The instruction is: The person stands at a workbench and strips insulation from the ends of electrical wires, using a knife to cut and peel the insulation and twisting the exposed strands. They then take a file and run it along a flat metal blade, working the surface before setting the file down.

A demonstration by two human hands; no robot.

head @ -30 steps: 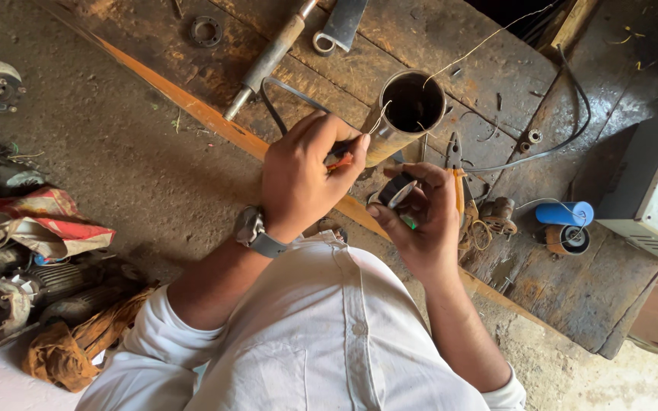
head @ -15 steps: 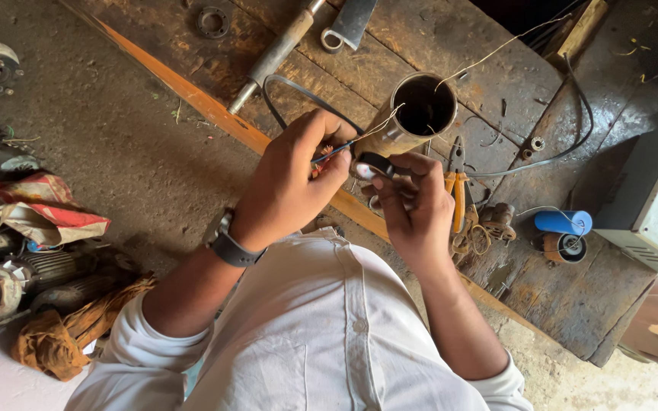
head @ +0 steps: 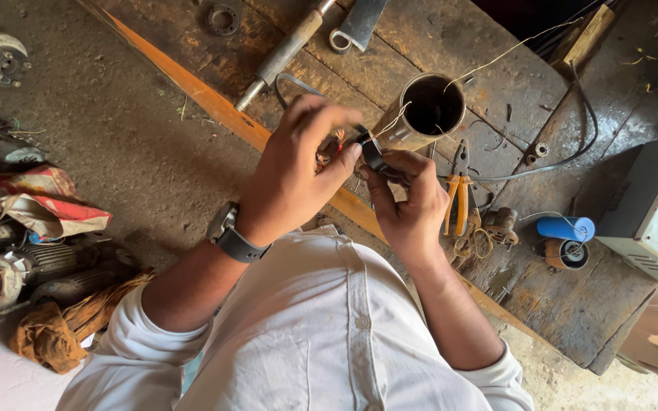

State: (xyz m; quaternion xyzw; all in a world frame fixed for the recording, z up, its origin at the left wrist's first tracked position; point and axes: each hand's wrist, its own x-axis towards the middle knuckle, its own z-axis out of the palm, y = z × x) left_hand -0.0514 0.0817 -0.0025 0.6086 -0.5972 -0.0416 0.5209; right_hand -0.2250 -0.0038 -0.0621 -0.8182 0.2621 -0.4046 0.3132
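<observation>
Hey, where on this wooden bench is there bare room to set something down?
Bare boards lie between the metal tube, the black cable and the pliers, and near the bench's right end. Crowded: around both hands and by the blue cylinder.

Rusty metal tube (head: 420, 114) — rough, worn wooden bench (head: 573, 304)

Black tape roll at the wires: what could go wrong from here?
The left hand and right hand work the black tape roll over thin wires; the strands could snap or stay bare. The metal cylinder lies near the bench edge and might roll if tugged.
</observation>
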